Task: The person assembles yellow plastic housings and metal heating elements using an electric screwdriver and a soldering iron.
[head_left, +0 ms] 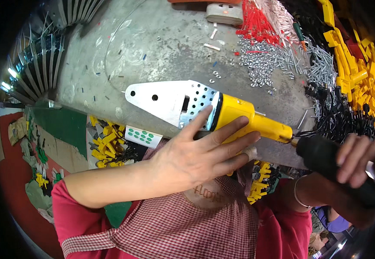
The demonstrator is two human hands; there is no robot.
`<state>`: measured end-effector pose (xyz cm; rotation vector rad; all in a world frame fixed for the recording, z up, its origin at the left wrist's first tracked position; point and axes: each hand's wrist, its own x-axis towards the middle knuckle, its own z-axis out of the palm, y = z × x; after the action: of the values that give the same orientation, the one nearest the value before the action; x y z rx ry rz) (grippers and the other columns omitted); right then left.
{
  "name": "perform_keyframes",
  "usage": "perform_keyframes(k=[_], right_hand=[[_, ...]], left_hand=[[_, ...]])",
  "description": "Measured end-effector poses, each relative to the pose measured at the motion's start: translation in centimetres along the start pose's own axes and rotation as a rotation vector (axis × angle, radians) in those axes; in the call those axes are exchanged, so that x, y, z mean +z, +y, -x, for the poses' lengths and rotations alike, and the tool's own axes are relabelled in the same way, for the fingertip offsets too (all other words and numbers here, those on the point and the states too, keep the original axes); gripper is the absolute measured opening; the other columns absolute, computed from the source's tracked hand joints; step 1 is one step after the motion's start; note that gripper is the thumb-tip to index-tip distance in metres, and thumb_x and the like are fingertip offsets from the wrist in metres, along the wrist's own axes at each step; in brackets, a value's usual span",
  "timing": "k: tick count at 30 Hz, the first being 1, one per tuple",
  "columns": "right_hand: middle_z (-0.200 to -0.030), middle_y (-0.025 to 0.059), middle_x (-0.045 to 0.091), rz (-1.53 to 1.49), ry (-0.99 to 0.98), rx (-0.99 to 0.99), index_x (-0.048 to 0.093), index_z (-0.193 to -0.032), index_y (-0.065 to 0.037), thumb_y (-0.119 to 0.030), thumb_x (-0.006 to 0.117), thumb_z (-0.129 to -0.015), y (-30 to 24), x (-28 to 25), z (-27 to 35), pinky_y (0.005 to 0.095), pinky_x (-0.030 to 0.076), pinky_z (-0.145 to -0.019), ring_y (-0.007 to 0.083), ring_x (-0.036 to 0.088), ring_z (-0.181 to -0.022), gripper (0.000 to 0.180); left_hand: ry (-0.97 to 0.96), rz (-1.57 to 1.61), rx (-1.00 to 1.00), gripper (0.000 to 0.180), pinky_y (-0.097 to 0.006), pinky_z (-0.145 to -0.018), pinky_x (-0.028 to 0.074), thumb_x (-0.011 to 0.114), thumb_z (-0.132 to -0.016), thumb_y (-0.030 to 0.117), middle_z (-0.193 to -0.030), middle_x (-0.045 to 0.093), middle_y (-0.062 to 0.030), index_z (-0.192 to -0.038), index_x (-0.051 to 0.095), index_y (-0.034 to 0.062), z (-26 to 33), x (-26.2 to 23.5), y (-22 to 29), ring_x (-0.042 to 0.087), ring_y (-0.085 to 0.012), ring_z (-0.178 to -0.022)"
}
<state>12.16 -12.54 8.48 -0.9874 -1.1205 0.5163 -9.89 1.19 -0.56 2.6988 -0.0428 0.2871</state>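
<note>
A pipe welding iron with a flat, tapered silver metal plate (161, 99) and a yellow plastic handle (269, 126) lies slantwise on the bench, plate to the left. My left hand (191, 157) lies over the yellow housing, fingers spread across it and one fingertip by the plate's perforated part; its thumb is hidden. In my right hand (360, 159) is a black power screwdriver (321, 155), gripped round its body. Its bit meets the right end of the yellow handle. A small screw (260, 113) shows at the handle's far edge.
Loose nuts (261, 62), screws (321, 62) and red sleeved wires (258, 26) are heaped at the back right. Yellow handle shells (360, 73) and black cords (347, 112) pile up at the right. Metal plates (45, 60) stand at the left. A green-dotted sticker sheet (143, 136) is at the near edge.
</note>
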Motion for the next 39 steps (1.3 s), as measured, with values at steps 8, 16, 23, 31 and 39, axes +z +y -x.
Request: perform_keyframes(k=[8, 16, 23, 31, 39], right_hand=[[-0.079, 0.0027, 0.052, 0.159, -0.278, 0.087, 0.049, -0.104, -0.005, -0.045, 0.068, -0.080, 1.3, 2.8, -4.8, 0.0291, 0.041, -0.070, 0.0130, 0.051, -0.065, 0.051], [-0.085, 0.0063, 0.054, 0.301, -0.517, 0.210, 0.049, -0.098, -0.007, -0.032, 0.058, -0.092, 3.6, 4.6, -6.9, 0.0347, 0.045, -0.082, 0.0193, 0.056, -0.074, 0.028], [-0.086, 0.0078, 0.053, 0.572, 0.043, 0.347, 0.052, -0.090, -0.006, -0.043, 0.030, -0.100, 1.0, 5.9, -2.6, 0.0355, 0.047, -0.090, 0.0235, 0.057, -0.082, 0.044], [-0.083, 0.0079, 0.065, -0.091, -0.313, 0.163, 0.053, -0.094, -0.005, -0.026, 0.057, -0.094, -1.2, 7.0, 0.2, 0.0356, 0.047, -0.068, 0.0239, 0.063, -0.069, 0.022], [-0.090, 0.0133, 0.068, -0.206, -0.604, 0.327, 0.053, -0.108, -0.006, -0.018, 0.051, -0.098, 0.7, 7.1, -1.0, 0.0412, 0.053, -0.072, 0.0315, 0.067, -0.080, 0.016]], left_hand=[[0.025, 0.006, 0.084, 0.044, -0.052, -0.103, 0.038, 0.058, -0.081, 0.027, -0.150, 0.040, 0.0016, -0.125, 0.053, 0.0232, 0.6, 0.6, -1.9, 0.038, -0.0180, -0.138], [0.073, 0.091, 0.126, 0.038, -0.054, -0.104, 0.037, 0.056, -0.083, 0.027, -0.149, 0.039, -0.0034, -0.121, 0.056, 0.0213, 0.8, 1.6, -1.3, 0.032, -0.0202, -0.141], [0.226, -0.081, 0.051, 0.048, -0.051, -0.106, 0.033, 0.062, -0.083, 0.025, -0.138, 0.047, -0.0093, -0.127, 0.054, 0.0066, -0.9, 2.2, -1.3, 0.036, -0.0269, -0.135], [0.191, -0.106, 0.217, 0.060, -0.037, -0.094, 0.038, 0.068, -0.075, 0.017, -0.133, 0.054, -0.0039, -0.132, 0.052, 0.0055, -0.8, 0.5, -3.5, 0.045, -0.0184, -0.128], [0.445, -0.127, 0.222, 0.031, -0.038, -0.090, 0.041, 0.062, -0.081, 0.022, -0.113, 0.062, 0.0028, -0.111, 0.064, 0.0123, -1.3, 2.9, -3.5, 0.050, -0.0149, -0.120]])
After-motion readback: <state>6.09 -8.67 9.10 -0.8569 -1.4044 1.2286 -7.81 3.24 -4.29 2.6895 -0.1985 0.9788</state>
